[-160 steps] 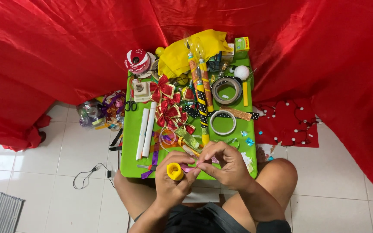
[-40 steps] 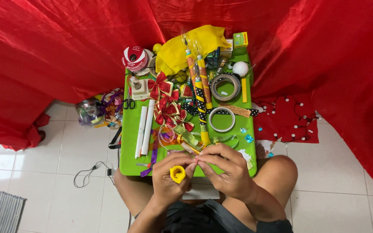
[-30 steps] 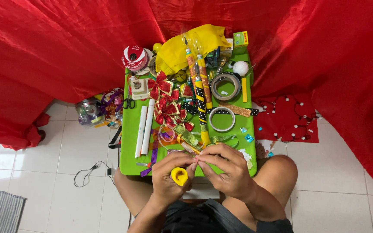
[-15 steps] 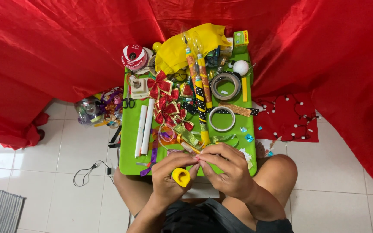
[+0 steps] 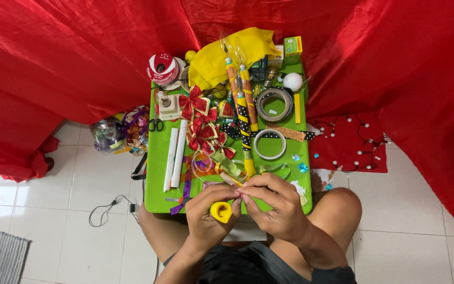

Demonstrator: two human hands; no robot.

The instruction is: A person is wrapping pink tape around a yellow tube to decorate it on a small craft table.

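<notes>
Left hand pinches small yellow tape roll; right hand fingers pinch its end above. Light, stiff; hold by rim.

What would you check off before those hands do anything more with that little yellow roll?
1. Yellow roll secured: ok, it sits against the left hand, at the near edge of the green table.
2. Both hands engaged: ok, the right hand meets the left, fingertips pinched together just above the roll.
3. What the fingertips pinch: cannot tell, too small to see.
4. Space in front of the hands: not ok, ribbons and red bows crowd the table right up to the knuckles.
5. Scissors within reach: ok, they lie on the table's left edge, apart from both hands.
</notes>
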